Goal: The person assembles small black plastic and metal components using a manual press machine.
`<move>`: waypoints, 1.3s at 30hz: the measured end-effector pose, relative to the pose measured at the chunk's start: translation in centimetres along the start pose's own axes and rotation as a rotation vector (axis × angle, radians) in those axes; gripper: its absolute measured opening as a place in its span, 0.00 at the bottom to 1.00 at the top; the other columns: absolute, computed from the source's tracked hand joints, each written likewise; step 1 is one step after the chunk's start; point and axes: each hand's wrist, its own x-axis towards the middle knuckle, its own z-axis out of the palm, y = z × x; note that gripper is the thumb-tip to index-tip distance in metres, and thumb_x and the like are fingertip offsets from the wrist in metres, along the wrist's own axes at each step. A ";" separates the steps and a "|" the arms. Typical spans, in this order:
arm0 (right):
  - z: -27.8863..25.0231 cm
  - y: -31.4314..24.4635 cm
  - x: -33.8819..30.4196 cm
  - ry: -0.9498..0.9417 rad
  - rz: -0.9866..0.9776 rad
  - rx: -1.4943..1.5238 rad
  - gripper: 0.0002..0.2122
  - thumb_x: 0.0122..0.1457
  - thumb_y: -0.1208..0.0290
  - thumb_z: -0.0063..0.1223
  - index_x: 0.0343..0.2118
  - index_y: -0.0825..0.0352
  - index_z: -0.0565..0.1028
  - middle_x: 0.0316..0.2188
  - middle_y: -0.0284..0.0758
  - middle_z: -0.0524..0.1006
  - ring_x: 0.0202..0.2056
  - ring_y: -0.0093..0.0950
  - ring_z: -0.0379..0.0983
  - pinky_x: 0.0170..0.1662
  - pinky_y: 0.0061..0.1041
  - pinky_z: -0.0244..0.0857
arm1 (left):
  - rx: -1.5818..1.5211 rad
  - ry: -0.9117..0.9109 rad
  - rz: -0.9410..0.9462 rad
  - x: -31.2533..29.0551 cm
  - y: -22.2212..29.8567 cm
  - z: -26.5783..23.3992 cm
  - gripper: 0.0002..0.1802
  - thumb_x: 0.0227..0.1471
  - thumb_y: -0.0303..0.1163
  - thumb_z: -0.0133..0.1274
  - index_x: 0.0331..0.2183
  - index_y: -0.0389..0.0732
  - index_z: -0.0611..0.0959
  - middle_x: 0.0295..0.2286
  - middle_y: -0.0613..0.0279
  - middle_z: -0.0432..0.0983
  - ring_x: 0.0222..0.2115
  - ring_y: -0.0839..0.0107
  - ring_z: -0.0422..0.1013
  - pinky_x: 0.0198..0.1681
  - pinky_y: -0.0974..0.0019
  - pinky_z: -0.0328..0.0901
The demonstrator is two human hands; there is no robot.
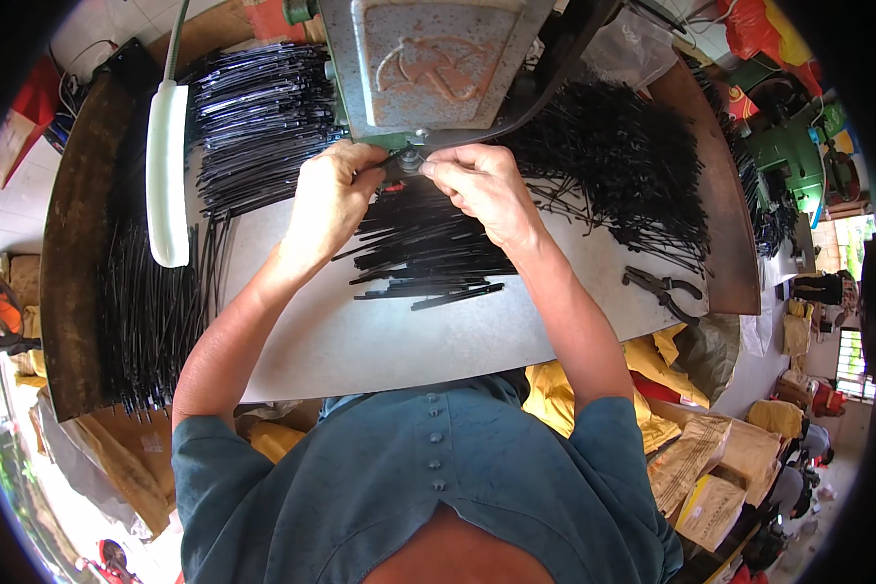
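Fingers of L hand (339, 190) clamped on a strip (391, 157) at press (438, 68); R hand (487, 190) pinched together, can't tell on what. Other strips (428, 248) piled L, ctr & R; done vs. left unclear.

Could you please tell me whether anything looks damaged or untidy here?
The grey machine head shows rust-coloured patches, and the dark strips at right lie tangled, unlike the neater stack at left.

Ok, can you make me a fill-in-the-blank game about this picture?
The thin strips piled on the table are coloured ____.
The long white lamp is to the ____ of the machine.
Of the left hand and right hand, the ____ one is nearer the pliers.

Missing words: black; left; right.
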 end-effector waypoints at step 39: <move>0.0 1.1 -0.4 0.222 0.016 0.764 0.03 0.48 0.82 0.45 0.24 0.76 0.70 0.26 0.44 0.72 0.30 0.34 0.72 0.37 0.30 0.68 | 0.498 -0.040 0.376 -0.2 -1.1 -2.2 0.14 0.36 0.18 0.43 0.31 0.40 0.72 0.22 0.57 0.63 0.26 0.63 0.64 0.28 0.64 0.60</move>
